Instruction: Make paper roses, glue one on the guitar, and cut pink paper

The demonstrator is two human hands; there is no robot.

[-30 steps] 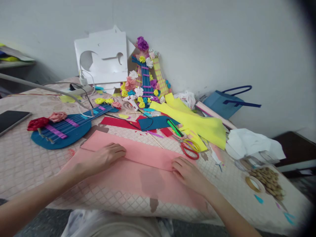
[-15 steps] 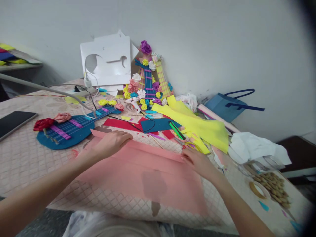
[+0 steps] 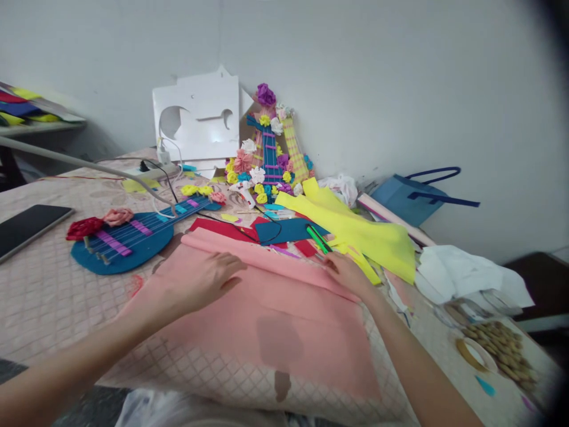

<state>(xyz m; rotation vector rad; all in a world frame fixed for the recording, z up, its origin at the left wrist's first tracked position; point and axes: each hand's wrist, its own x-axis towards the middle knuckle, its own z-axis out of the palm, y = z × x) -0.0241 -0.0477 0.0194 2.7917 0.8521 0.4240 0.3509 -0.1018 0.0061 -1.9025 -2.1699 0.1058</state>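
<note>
A sheet of pink crepe paper lies spread over the near table, its far edge folded over into a long strip. My left hand is over the left part of the sheet, just below the fold. Its fingers are stretched out and slightly bent, with nothing gripped in them. At the right part of the fold, my right hand has its fingers curled on the paper edge. A green utility knife lies just beyond my right hand.
A blue paper guitar with paper roses lies at the left, near a phone. Behind the sheet are a glue gun, yellow crepe paper and decorated guitars. Peanuts and a tape roll are at right.
The paper's far edge has gone from a raised narrow flap to a fold lying over the sheet. My left hand has come off the edge, nearer to me; the right stays at the fold.
</note>
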